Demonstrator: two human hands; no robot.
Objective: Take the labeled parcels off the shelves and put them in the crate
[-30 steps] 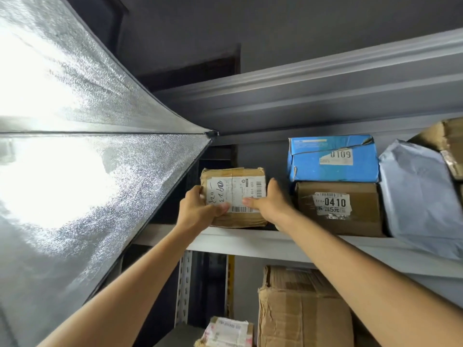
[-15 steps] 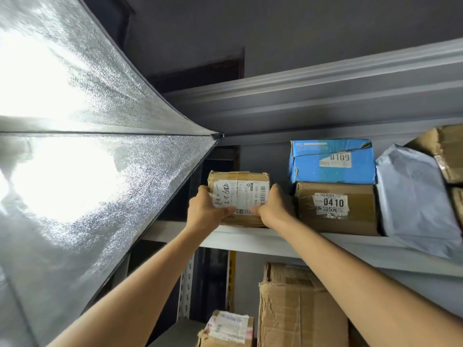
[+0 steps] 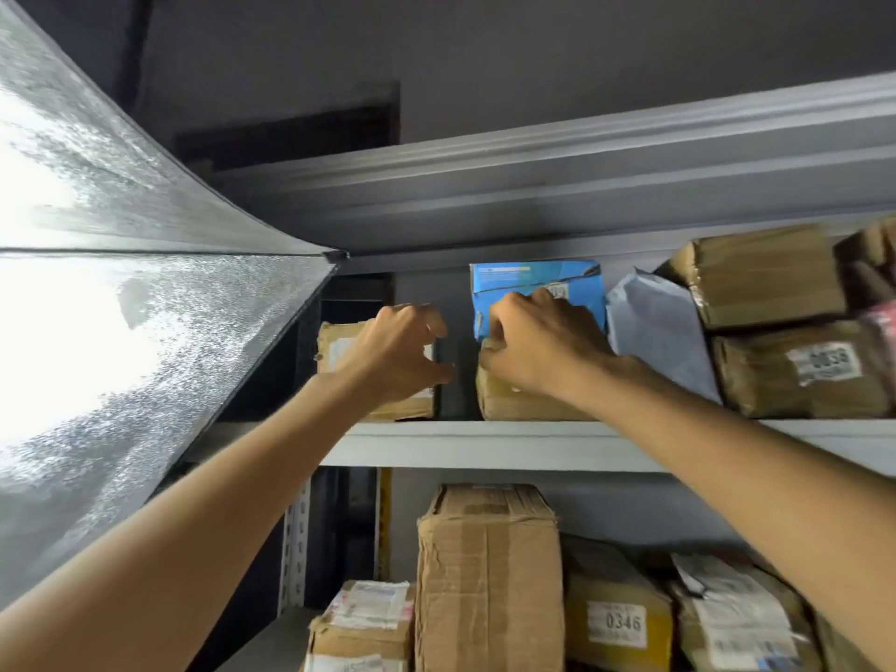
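Since the box (image 3: 509,405) looks stiff and light, hold its sides; left grip (image 3: 397,351) and right grip (image 3: 543,349): cannot tell if holding.

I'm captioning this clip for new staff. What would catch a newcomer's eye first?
The glaring silver sheet filling the left side hits first. Next comes the blue box stacked on a brown parcel on the upper shelf, the right hand at its front, the left hand over the small labelled parcel beside it.
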